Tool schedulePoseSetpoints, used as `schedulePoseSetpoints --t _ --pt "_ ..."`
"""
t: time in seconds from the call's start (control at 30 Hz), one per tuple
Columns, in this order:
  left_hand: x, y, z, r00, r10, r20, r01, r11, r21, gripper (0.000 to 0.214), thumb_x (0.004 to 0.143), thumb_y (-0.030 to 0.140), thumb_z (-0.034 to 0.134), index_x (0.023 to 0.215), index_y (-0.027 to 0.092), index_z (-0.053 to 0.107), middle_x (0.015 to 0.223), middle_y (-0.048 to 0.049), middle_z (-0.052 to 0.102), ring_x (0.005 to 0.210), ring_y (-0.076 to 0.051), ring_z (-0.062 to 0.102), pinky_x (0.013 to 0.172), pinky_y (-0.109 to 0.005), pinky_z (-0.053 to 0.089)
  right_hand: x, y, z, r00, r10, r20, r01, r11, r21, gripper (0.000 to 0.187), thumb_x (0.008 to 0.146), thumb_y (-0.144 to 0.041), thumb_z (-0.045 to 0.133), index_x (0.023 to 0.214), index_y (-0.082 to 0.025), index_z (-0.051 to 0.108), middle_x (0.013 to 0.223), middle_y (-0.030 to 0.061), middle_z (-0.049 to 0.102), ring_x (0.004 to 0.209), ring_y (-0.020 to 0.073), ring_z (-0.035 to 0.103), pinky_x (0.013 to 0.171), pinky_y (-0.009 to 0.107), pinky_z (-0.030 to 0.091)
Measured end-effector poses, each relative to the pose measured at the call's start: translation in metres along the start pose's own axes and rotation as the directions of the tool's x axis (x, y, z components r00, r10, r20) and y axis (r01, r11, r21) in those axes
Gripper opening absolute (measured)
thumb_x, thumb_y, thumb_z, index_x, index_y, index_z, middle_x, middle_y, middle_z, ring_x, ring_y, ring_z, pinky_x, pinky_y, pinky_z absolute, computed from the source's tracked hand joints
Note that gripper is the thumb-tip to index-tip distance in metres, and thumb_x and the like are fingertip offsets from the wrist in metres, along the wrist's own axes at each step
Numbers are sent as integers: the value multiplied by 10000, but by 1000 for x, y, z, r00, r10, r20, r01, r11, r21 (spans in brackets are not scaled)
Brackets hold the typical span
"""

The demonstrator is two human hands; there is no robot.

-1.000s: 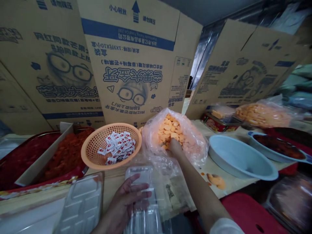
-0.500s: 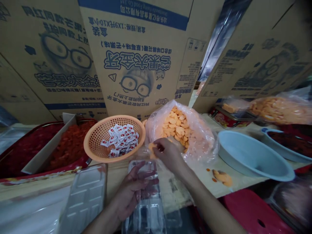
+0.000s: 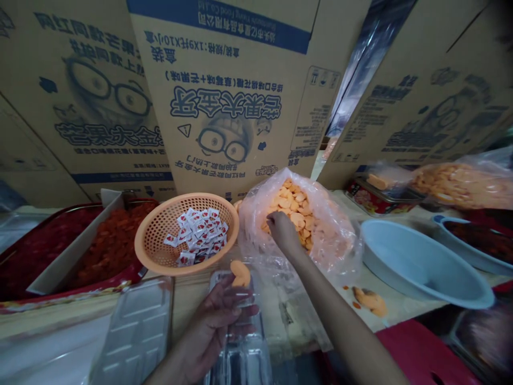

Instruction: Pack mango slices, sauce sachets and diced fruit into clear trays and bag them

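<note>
My left hand [image 3: 218,321] is open, palm turned up and fingers apart, over a clear plastic tray [image 3: 244,358] with moulded compartments. Just beyond its fingertips, at the tray's far end, is a curved orange candy piece [image 3: 240,274]; whether it touches the fingers I cannot tell. My right hand [image 3: 284,230] reaches to the mouth of a clear plastic bag [image 3: 336,235] full of similar orange pieces [image 3: 296,206]. Its fingers are curled together at the near left of the pile, and what they hold, if anything, is hidden.
An orange basket [image 3: 150,243] of small white packets [image 3: 202,232] stands left of the bag. Farther left is a divided red tray [image 3: 132,272]. A blue basin [image 3: 417,262] sits right, near loose orange pieces [image 3: 371,302]. Cardboard boxes [image 3: 228,64] stand behind.
My right hand has moved away from the tray's far end, up to the orange pieces in the bag. A curved orange piece now shows by my left fingertips. My left hand has barely moved.
</note>
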State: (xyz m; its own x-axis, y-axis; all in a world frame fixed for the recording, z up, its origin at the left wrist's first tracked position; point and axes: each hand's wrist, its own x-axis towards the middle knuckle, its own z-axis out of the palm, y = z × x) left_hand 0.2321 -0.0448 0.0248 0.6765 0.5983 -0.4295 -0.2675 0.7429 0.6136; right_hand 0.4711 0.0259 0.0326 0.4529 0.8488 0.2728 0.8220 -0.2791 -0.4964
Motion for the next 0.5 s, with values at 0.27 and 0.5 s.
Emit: schedulePoseSetpoints --t 0.27,0.5 --pt "-10 3 -6 1000 5 -27 -5 1000 -10 779 649 86 662 1321 239 300 1191 -142 553 969 -304 608 770 -421 477 41 27 34 998 57 36 -60 993 100 52 650 -105 551 680 -147 538 767 36 574 710 140 518 670 248 414" --pt "-20 3 -17 999 47 -2 -47 999 -25 736 680 73 640 1316 227 301 1183 -144 559 1009 -322 588 816 -467 465 -4 21 -10 972 235 -16 -196 845 498 153 674 -229 542 760 -194 422 622 -50 458 515 95 469 475 212 392"
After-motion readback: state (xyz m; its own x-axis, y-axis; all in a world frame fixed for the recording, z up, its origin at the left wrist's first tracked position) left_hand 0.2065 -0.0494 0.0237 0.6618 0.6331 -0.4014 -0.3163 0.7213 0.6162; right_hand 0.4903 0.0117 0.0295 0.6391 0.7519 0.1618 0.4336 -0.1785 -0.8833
